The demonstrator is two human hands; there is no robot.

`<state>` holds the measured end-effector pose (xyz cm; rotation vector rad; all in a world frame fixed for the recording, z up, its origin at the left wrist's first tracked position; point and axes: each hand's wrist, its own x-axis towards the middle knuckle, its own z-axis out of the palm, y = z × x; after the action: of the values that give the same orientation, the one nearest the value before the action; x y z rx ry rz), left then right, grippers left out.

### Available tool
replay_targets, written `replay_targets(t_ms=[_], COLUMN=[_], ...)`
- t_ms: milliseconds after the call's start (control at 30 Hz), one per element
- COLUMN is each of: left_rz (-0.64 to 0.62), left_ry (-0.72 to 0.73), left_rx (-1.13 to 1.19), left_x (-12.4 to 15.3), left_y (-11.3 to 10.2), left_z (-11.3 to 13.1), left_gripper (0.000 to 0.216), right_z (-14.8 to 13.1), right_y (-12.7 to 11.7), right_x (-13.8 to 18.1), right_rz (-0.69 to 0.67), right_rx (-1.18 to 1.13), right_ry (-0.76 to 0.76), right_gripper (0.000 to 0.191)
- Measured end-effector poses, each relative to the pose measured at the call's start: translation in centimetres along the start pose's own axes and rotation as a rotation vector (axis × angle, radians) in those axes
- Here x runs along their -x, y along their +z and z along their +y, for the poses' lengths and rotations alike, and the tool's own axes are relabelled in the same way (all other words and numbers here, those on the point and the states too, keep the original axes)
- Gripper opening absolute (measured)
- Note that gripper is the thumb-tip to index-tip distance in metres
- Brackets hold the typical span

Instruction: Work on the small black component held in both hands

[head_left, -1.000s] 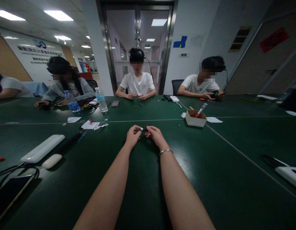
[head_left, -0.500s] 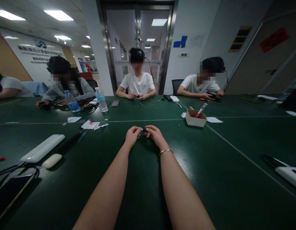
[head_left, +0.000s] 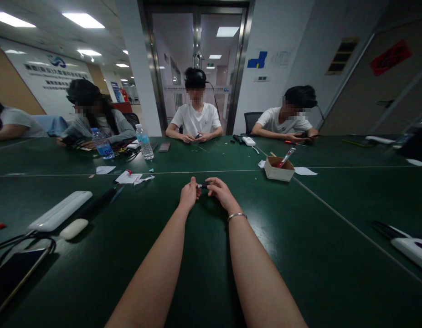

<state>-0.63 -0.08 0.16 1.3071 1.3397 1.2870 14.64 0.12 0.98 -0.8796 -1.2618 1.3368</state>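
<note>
Between my two hands, just above the green table (head_left: 204, 246), is a small black rod with a silver end (head_left: 203, 186); its exact kind is too small to make out. My left hand (head_left: 188, 193) is closed on the silver end, with the thumb on top. From the other side, the fingers of my right hand (head_left: 220, 192) are pinched around the black end. A silver bangle (head_left: 237, 216) circles my right wrist. Parts of the rod are hidden behind the fingers.
To the left lie a white power bank (head_left: 60, 211), a white rounded case (head_left: 74, 228), a phone (head_left: 18, 278) and scraps of paper (head_left: 129, 177). A small open box (head_left: 278, 172) stands ahead on the right. Beyond are two water bottles (head_left: 144, 142) and several seated people.
My left thumb has lifted and shifted on the silver end, and more of the rod shows between my hands. My right fingers have moved slightly.
</note>
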Motion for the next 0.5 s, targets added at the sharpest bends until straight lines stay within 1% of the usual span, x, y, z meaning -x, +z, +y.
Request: replay_targets(t_ms=[100,133,400,500], left_rz=[0.019,0.010,-0.020,-0.049], left_ry=[0.020,0.026,0.042,0.035], left_rx=[0.088,0.109,0.145,0.108], left_x=[-0.06,-0.07,0.23,0.26], left_y=[-0.08,-0.14,-0.30,-0.31], left_z=[0.14,0.22,0.90,0.83], left_gripper=[0.030,0.028,0.024,0.030], right_z=[0.05,0.07,0.26,0.23], right_y=[-0.02,-0.02,0.11,0.15], right_x=[-0.06,-0.09,-0.18,-0.15], right_rz=[0.038,0.042,0.019,-0.005], right_rx=[-0.002,-0.003,0.031,0.033], right_ry=[0.004,0.004,-0.006,-0.003], right_gripper=[0.028,0.028,0.028,0.026])
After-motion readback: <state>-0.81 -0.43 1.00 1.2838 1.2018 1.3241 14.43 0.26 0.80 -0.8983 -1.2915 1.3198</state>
